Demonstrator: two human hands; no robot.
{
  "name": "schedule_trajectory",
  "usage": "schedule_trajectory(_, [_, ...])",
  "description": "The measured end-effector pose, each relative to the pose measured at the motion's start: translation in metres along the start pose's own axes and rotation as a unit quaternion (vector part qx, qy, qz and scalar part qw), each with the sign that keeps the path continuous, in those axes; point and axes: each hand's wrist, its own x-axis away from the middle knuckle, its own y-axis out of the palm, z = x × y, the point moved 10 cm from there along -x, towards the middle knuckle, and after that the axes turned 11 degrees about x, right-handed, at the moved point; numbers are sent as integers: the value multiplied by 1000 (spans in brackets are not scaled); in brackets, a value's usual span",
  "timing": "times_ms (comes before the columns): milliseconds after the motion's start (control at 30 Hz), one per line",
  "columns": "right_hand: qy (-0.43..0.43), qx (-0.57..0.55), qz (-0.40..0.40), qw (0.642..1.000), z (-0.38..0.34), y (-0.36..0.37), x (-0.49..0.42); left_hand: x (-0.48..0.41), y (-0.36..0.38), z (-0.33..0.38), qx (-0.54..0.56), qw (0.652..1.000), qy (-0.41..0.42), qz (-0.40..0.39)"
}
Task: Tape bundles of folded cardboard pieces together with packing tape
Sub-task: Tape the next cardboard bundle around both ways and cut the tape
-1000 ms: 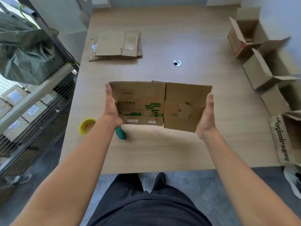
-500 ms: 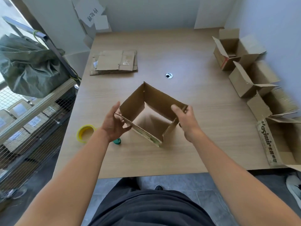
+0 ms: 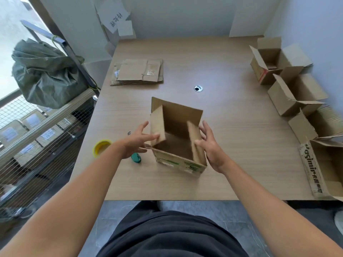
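1. Head view, looking down: an opened cardboard box point(image 3: 178, 143) stands on the wooden table point(image 3: 232, 127), near the front edge and a little left of centre, its top open toward the camera.
2. On the box's left side, the left hand point(image 3: 138, 140) has its fingers spread, with the fingertips against the left flap point(image 3: 157, 125). Motion blur makes it hard to say whether it pinches the flap or only pushes it.
3. On the box's right side, the right hand point(image 3: 210, 145) is likewise open and spread, its palm against the right flap point(image 3: 195, 141), gripping nothing.
4. Just left of the box lie a yellow tape roll point(image 3: 101, 147) and a green-handled cutter point(image 3: 136, 157), both untouched.
5. Far and to the left sits a stack of flattened cardboard point(image 3: 139, 72); along the right edge stand several open boxes point(image 3: 289, 97), well apart from the hands.
6. Judged from this, the step in hand is handling one box, probably collapsing it flat so that it can join a bundle. No tape is on anything yet.
7. The next move likely calls for pressing opposite sides so the box folds along its creases, then laying it on the flat stack. The tape roll comes into play only once a bundle is squared up.
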Motion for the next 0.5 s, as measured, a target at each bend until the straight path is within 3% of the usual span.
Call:
schedule_trajectory(67, [-17,53,-7,998,5,8,0,-4,4,-7,-17,1000,1,26])
schedule_trajectory(200, [-21,27,58,998,7,-4,-10,-10,15,11,14,995,86,43])
schedule_trajectory(300, [-18,17,63,998,6,-10,-21,-11,15,20,14,994,95,45])
schedule_trajectory(500, [12,-47,144,988,7,-27,-29,-8,18,21,-114,987,106,26])
